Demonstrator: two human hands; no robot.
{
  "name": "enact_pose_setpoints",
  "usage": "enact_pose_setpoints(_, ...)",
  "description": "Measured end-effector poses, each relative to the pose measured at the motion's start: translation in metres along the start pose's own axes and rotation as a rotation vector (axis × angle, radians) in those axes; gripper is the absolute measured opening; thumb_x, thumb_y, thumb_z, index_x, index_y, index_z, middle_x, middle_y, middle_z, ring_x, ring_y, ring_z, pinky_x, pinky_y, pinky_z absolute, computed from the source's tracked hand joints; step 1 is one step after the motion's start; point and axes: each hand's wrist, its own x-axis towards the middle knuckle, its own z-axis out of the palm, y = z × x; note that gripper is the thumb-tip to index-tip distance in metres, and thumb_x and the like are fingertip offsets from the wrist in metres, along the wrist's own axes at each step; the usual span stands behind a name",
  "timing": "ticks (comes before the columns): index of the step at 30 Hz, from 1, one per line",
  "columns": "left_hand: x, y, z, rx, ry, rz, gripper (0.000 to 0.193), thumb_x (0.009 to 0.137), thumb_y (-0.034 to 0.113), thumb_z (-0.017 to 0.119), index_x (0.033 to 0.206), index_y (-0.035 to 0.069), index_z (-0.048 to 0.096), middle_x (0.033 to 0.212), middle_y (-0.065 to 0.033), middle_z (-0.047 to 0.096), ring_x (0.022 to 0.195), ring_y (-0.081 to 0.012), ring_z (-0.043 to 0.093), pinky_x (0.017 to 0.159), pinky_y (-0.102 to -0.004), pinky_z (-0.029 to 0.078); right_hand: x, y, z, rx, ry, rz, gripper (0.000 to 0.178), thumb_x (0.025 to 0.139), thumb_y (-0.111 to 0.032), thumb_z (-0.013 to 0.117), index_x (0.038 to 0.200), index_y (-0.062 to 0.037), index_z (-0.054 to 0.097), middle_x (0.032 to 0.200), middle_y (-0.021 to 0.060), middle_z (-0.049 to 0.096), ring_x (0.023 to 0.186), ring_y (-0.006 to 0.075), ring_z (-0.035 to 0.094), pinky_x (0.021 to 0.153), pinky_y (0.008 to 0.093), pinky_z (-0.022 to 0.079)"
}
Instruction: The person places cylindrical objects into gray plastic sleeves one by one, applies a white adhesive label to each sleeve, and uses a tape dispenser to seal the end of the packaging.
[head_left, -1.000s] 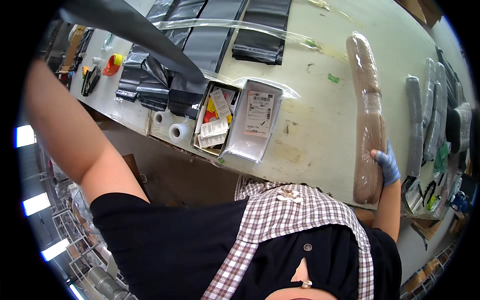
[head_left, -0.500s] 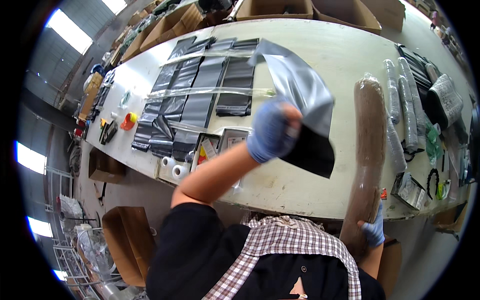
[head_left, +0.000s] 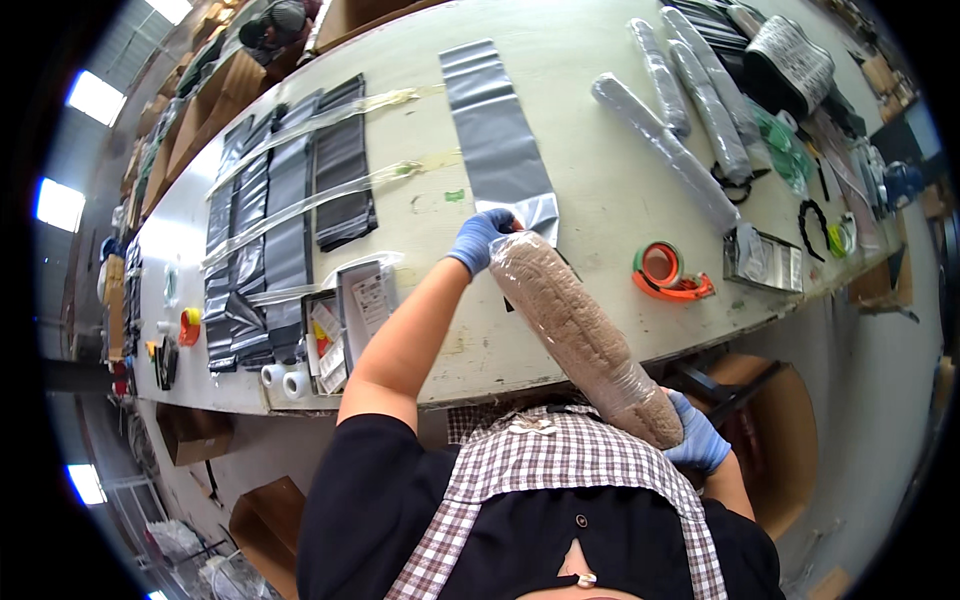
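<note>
A long brown roll [head_left: 575, 325] wrapped in clear film slants from my lap up to the table. My right hand [head_left: 697, 438], in a blue glove, grips its near end by my apron. At the roll's far end, my gloved left hand [head_left: 480, 240] pinches the near edge of a silver-grey plastic mailing bag [head_left: 492, 125]. This bag lies flat, stretching away across the table. The roll's tip meets the bag's near edge; I cannot tell whether any of it is inside. My left fingertips are partly hidden by the roll.
Stacks of dark grey bags [head_left: 290, 190] lie left under clear tape strips. Nearer are an open grey box [head_left: 365, 305] and white rolls [head_left: 295, 384]. An orange tape dispenser [head_left: 672, 285], film-wrapped rolls [head_left: 665, 150] and a small metal box [head_left: 765, 262] sit right. Cartons [head_left: 770, 440] stand below the table.
The grey bag has come down from mid-air onto the table. The brown roll has tilted left, bringing its far end to the bag and my left hand. My view has shifted right.
</note>
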Motion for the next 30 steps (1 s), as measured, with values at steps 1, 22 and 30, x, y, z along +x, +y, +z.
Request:
enact_pose_setpoints(1,-0.004,0.006,0.01,0.263,0.032,0.013,0.006,0.086,0.007,0.07,0.09,0.003,0.07,0.084,-0.0037,0.069,0.08,-0.0106,0.064,0.075,-0.0259,0.052,-0.005,0.007,0.0,-0.028,0.031,0.009,0.109,0.054,-0.021,0.095,0.146,-0.01,0.039,0.136,0.008,0.056,0.125,0.0179,0.051,0.108,0.0374,0.041)
enact_pose_setpoints(22,-0.011,0.038,0.024,0.97,0.049,0.206,0.018,0.085,0.016,0.068,0.096,0.003,0.07,0.09,-0.0141,0.071,0.081,-0.0275,0.067,0.076,-0.0341,0.053,0.0,-0.062,0.032,-1.161,0.231,0.327,0.101,0.06,-0.046,0.075,0.152,-0.0296,0.035,0.107,0.0189,0.061,0.095,0.0362,0.064,0.085,0.0411,0.052)
enact_pose_setpoints(30,-0.041,-0.003,0.06,0.939,0.75,0.875,0.033,0.08,0.014,0.07,0.111,0.008,0.058,0.092,-0.0132,0.061,0.09,-0.0329,0.06,0.079,-0.0421,0.05,0.007,-0.073,0.041,-0.978,0.234,0.342,0.104,0.061,-0.05,0.075,0.153,-0.0269,0.032,0.115,0.0228,0.062,0.103,0.0379,0.064,0.089,0.043,0.051)
